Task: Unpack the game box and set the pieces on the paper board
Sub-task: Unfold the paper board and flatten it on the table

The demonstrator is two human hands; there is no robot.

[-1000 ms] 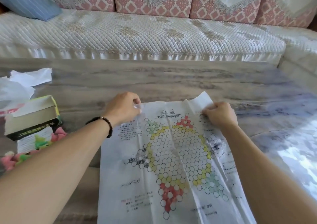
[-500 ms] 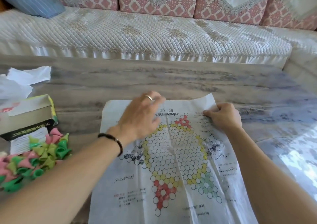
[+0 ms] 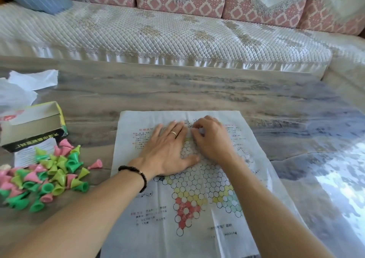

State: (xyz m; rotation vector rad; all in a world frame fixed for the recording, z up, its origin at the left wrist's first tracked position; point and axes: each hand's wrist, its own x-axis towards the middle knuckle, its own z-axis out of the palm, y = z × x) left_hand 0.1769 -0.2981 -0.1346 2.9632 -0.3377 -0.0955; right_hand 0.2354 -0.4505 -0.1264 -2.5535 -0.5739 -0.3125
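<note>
My left hand [image 3: 167,151] presses flat, fingers spread, on one paper board [image 3: 138,208]; my right hand [image 3: 211,139] curls on it; countless cone pieces [image 3: 45,176] heaped at nine o'clock beside one box [image 3: 33,127].

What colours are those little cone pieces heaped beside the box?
The cone pieces are pink, bright green and yellow-green, seen in the head view.

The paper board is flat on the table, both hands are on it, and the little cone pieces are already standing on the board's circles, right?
Not quite. The head view shows the paper board flat on the table with the left hand and right hand on it, but the cone pieces are not on its circles. They lie in a heap on the table, left of the board, beside the game box.
</note>
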